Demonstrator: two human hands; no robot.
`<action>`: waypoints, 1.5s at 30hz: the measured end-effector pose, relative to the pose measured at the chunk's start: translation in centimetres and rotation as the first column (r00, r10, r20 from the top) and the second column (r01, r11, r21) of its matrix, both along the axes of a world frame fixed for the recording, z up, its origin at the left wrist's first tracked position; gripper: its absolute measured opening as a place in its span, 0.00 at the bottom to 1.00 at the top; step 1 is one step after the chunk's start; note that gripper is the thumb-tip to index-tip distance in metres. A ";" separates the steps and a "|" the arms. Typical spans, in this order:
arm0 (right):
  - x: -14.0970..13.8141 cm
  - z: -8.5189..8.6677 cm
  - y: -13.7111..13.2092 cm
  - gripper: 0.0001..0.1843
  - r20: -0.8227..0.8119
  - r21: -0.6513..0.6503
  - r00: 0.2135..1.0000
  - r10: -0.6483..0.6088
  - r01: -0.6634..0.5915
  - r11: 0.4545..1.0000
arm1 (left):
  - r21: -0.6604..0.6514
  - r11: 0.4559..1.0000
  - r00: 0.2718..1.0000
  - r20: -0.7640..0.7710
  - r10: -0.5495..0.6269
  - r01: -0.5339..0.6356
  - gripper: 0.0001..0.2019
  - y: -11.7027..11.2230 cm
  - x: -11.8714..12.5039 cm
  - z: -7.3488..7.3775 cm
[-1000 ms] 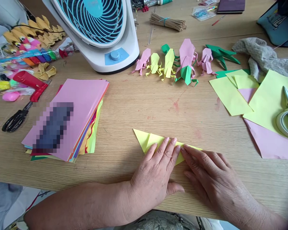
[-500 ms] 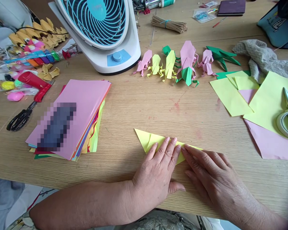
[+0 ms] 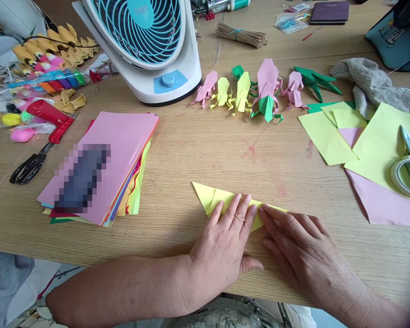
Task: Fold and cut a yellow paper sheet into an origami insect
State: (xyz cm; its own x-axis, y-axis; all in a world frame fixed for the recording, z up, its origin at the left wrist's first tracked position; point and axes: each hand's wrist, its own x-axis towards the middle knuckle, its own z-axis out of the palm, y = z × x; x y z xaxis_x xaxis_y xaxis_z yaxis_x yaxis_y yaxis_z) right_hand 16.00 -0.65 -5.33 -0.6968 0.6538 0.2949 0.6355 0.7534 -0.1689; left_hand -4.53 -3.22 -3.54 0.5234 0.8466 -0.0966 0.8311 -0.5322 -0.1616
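A folded yellow paper lies on the wooden table near its front edge. My left hand lies flat on the paper, fingers stretched out and pressing it down. My right hand rests flat beside it on the right, its fingertips on the paper's right part and touching the left fingertips. Most of the paper is hidden under both hands; only its left point and a thin upper edge show.
A stack of coloured paper lies left. Black scissors and a red tool are far left. A fan stands behind. Folded paper figures line the middle. Loose sheets and white-handled scissors lie right.
None in the hands or the yellow paper; only the view has shifted slightly.
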 end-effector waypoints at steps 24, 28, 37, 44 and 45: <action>0.0 0.3 -0.2 0.22 0.074 0.012 0.997 -0.032 0.031 0.999 | 0.000 0.992 0.992 0.004 0.129 -0.129 0.53 -1.2 0.0 -0.5; 0.0 0.2 -0.1 0.22 0.076 0.032 0.997 -0.033 0.031 0.999 | 0.018 0.983 0.983 0.023 0.183 -0.184 0.53 -1.8 -0.1 -0.9; -0.1 0.3 -0.2 0.22 0.077 0.049 0.996 -0.035 0.032 0.998 | 0.025 0.945 0.943 0.076 0.325 -0.327 0.53 -3.4 -0.8 -0.9; 0.1 0.0 -0.3 0.24 0.089 0.005 0.994 -0.056 0.056 0.998 | 0.061 0.912 0.912 0.088 0.400 -0.405 0.49 -4.3 -1.8 -0.9; 0.1 0.1 -0.3 0.24 0.093 -0.004 0.994 -0.058 0.059 0.998 | 0.055 0.912 0.912 0.084 0.402 -0.407 0.49 -4.3 -1.8 -0.8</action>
